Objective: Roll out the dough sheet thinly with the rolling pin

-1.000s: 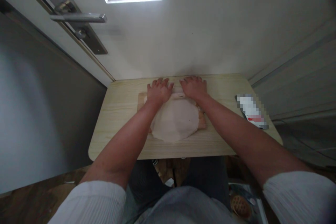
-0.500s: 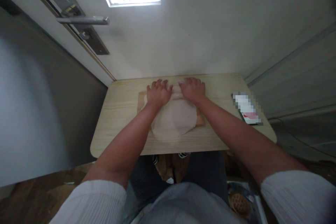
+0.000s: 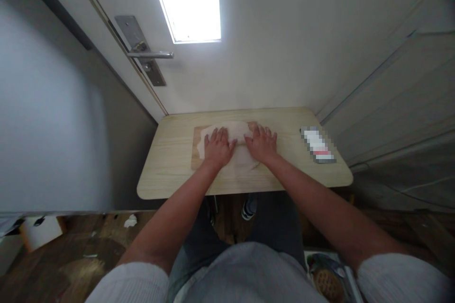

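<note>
A wide, thin sheet of pale dough (image 3: 243,160) lies over a wooden board (image 3: 196,149) and hangs past the board's near side. My left hand (image 3: 217,147) presses flat on the left half of the dough, fingers stretched forward and apart. On the right half rests my right hand (image 3: 262,143), also palm down with its fingers spread. The thumbs point towards each other across a small gap. A faint pale band, perhaps a roller or a fold of dough, runs between them; what lies under the palms is hidden.
The board sits on a small light wooden table (image 3: 159,165) against a white door with a metal handle (image 3: 152,55). A phone with a blurred screen (image 3: 318,144) lies at the table's right. Below right is a container holding a round brown item (image 3: 327,284).
Both hands have drawn back towards me, from the dough's far edge to its middle, so dough now shows beyond the fingers. The camera view has shifted as well.
</note>
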Motion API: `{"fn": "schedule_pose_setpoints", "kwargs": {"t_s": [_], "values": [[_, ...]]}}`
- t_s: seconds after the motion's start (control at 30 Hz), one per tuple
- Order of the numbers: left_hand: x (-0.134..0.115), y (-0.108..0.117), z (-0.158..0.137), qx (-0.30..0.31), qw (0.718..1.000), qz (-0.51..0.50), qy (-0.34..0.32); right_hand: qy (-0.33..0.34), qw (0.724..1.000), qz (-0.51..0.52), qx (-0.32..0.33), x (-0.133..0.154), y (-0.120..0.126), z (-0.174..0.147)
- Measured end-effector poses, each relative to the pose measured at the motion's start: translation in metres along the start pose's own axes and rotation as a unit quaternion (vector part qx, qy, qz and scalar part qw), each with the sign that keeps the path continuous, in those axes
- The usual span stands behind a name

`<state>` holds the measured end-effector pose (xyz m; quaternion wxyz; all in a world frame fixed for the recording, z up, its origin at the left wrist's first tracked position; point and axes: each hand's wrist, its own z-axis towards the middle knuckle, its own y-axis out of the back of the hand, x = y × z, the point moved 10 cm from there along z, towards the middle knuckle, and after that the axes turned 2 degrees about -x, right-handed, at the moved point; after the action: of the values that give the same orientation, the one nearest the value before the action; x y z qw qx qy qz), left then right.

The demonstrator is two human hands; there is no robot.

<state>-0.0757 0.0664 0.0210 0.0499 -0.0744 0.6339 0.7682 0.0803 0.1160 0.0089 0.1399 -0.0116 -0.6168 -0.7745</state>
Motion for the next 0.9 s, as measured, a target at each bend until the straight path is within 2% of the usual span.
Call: {"fn": "schedule_pose_setpoints", "kwargs": {"t_s": [0.17, 0.3, 0.4, 0.53, 0.77, 0.9], "values": [[-0.008, 0.005, -0.038, -0.006, 0.999, -0.017, -0.031, 0.02, 1.0, -0.006, 0.015, -0.004, 0.003, -0.039], [-0.007, 0.009, -0.049, -0.007, 0.999, -0.029, -0.032, 0.032, 0.999, -0.01, 0.015, -0.009, 0.006, -0.054], [-0.001, 0.012, -0.046, -0.013, 0.999, -0.036, -0.017, 0.04, 0.999, -0.009, 0.017, -0.009, 0.005, -0.052], [0.008, 0.018, -0.043, -0.023, 0.999, -0.039, -0.029, 0.054, 0.999, 0.001, 0.004, 0.002, 0.007, -0.04], [0.047, 0.02, -0.05, -0.02, 0.999, -0.046, -0.018, 0.095, 0.994, -0.002, 0.046, 0.05, 0.005, -0.021], [0.054, 0.018, -0.052, -0.004, 0.999, -0.044, -0.013, 0.105, 0.993, 0.006, 0.061, 0.068, 0.005, -0.022]]}}
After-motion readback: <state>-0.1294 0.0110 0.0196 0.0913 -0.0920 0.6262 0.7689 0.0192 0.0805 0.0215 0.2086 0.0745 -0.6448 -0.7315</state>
